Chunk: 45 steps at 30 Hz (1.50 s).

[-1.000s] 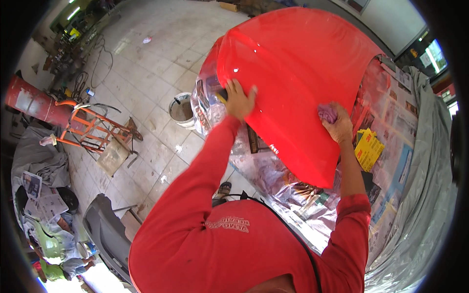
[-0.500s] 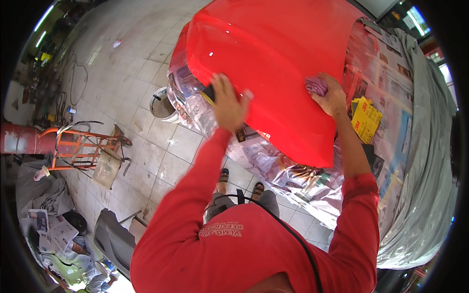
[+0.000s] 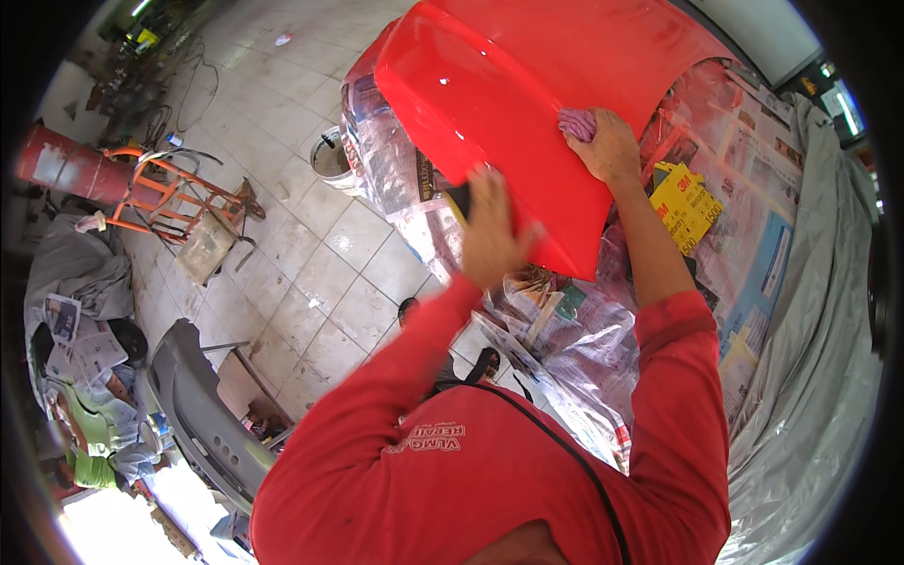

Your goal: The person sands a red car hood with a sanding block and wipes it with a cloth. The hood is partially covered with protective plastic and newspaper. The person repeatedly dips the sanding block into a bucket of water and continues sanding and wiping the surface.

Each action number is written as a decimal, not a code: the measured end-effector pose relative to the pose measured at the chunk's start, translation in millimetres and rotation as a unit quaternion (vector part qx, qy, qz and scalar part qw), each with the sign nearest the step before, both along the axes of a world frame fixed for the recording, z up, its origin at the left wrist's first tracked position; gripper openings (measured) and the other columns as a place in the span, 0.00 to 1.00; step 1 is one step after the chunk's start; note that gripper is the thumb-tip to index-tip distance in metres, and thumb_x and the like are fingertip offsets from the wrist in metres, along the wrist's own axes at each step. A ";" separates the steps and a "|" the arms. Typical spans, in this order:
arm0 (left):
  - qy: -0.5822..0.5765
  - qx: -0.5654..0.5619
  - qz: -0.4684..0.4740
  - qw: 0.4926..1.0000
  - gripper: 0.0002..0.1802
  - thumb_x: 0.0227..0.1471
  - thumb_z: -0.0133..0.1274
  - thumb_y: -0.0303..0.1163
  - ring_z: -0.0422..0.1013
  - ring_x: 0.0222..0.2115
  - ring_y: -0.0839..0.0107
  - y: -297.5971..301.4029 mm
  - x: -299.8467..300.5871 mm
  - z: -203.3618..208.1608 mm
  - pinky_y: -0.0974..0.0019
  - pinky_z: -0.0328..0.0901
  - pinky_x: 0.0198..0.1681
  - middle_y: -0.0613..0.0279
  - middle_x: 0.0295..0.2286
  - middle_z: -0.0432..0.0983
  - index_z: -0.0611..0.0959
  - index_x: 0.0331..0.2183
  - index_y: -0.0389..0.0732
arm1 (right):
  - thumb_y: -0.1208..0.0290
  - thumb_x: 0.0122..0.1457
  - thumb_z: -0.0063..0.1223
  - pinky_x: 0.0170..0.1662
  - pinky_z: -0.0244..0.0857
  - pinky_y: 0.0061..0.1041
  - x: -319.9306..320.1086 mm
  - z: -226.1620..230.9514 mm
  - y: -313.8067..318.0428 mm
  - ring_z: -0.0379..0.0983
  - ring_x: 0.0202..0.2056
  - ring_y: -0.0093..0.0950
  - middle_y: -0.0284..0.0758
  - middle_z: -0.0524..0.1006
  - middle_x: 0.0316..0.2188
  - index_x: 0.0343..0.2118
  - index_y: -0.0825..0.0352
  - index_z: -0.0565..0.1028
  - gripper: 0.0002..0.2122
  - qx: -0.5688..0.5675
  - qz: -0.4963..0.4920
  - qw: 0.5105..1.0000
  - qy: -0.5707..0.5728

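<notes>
A glossy red car body panel [image 3: 527, 141] takes up the upper middle, with masking plastic and newspaper [image 3: 593, 348] around its edges. My left hand [image 3: 492, 231], blurred by motion, lies at the panel's near left edge. Under its fingers is a piece of sandpaper [image 3: 458, 201], black with a yellow edge; the palm hides the rest. My right hand [image 3: 610, 151] is closed around a crumpled purple cloth [image 3: 577, 123] and rests on the panel farther right. Beside the right forearm, yellow sandpaper sheets [image 3: 686, 209] lie on the masked surface.
A bucket [image 3: 331, 162] stands on the tiled floor left of the panel. Farther left are an orange hand truck [image 3: 179, 193] and a red cylinder [image 3: 80, 168]. A grey bumper [image 3: 202, 414] lies at the lower left. Grey sheeting [image 3: 819, 311] hangs along the right.
My left hand has slid along the panel's edge toward its near end with the sandpaper. My right hand, still holding the cloth, has shifted slightly. The whole view has turned.
</notes>
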State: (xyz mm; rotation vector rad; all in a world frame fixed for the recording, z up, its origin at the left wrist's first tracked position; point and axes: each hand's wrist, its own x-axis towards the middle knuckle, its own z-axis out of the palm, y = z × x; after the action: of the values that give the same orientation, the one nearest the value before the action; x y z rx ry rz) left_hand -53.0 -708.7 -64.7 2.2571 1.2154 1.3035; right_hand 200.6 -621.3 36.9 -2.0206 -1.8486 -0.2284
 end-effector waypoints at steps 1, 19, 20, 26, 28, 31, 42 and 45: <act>0.027 -0.056 -0.068 0.996 0.60 0.62 0.56 0.63 0.41 0.75 0.36 -53.8 7.1 7.5 0.46 0.44 0.76 0.30 0.73 0.41 0.50 0.74 0.32 | 0.47 0.56 0.66 0.63 0.66 0.41 3.7 -3.0 -2.4 0.76 0.57 0.40 0.39 0.81 0.53 0.54 0.64 0.78 0.29 0.003 -0.003 1.000 -0.005; -0.011 -0.196 0.126 0.973 0.59 0.65 0.48 0.67 0.39 0.72 0.25 57.3 -9.6 29.1 0.39 0.43 0.75 0.13 0.68 0.42 0.54 0.71 0.23 | 0.49 0.55 0.67 0.60 0.67 0.45 -5.1 6.7 -2.7 0.76 0.53 0.45 0.43 0.81 0.48 0.49 0.65 0.79 0.26 0.028 0.028 0.999 0.007; -0.037 -0.204 0.151 0.967 0.59 0.65 0.48 0.68 0.40 0.72 0.24 80.0 -18.2 29.1 0.39 0.44 0.75 0.12 0.68 0.43 0.55 0.70 0.23 | 0.49 0.55 0.67 0.60 0.68 0.45 -8.2 6.4 -1.6 0.76 0.52 0.45 0.43 0.81 0.48 0.49 0.65 0.79 0.26 0.041 0.033 0.999 0.012; 0.021 -0.224 0.136 0.965 0.59 0.65 0.42 0.72 0.42 0.72 0.24 21.7 12.5 33.4 0.38 0.47 0.74 0.13 0.68 0.45 0.58 0.69 0.22 | 0.50 0.54 0.69 0.57 0.71 0.45 1.8 1.2 -7.1 0.77 0.52 0.46 0.43 0.81 0.49 0.49 0.65 0.79 0.26 0.018 0.007 1.000 0.023; 0.017 -0.223 0.107 0.969 0.60 0.65 0.42 0.72 0.43 0.71 0.23 17.6 7.4 27.2 0.38 0.46 0.74 0.12 0.68 0.45 0.57 0.70 0.22 | 0.51 0.53 0.70 0.57 0.71 0.45 -1.0 4.7 -11.3 0.77 0.52 0.46 0.44 0.81 0.49 0.49 0.64 0.79 0.26 0.027 0.017 0.999 0.021; -0.024 -0.241 0.159 0.957 0.62 0.65 0.42 0.72 0.43 0.71 0.22 92.9 -23.1 25.7 0.38 0.45 0.74 0.12 0.67 0.45 0.54 0.70 0.21 | 0.52 0.53 0.70 0.56 0.72 0.46 -17.8 13.1 -7.3 0.78 0.51 0.47 0.45 0.82 0.48 0.49 0.65 0.79 0.26 0.013 0.011 0.999 0.036; -0.051 -0.256 0.161 0.952 0.62 0.65 0.43 0.72 0.48 0.72 0.31 105.3 -41.8 33.4 0.45 0.52 0.73 0.18 0.69 0.47 0.53 0.70 0.19 | 0.53 0.53 0.70 0.56 0.72 0.45 -8.7 7.4 -0.8 0.78 0.52 0.47 0.44 0.82 0.48 0.50 0.65 0.78 0.26 0.029 0.036 0.998 0.037; -0.020 -0.269 0.190 0.944 0.61 0.65 0.46 0.70 0.48 0.73 0.36 121.0 -39.8 31.3 0.49 0.52 0.74 0.20 0.69 0.48 0.53 0.70 0.21 | 0.53 0.52 0.70 0.55 0.72 0.45 -8.5 2.6 -2.8 0.78 0.52 0.47 0.44 0.82 0.47 0.50 0.66 0.78 0.27 0.013 0.024 0.999 0.045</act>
State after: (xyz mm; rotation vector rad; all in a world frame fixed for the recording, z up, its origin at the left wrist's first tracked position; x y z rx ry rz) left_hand -92.8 -587.7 -33.4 1.6553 1.7954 0.9554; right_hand 192.1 -624.1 39.5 -1.9332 -1.8266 -0.1450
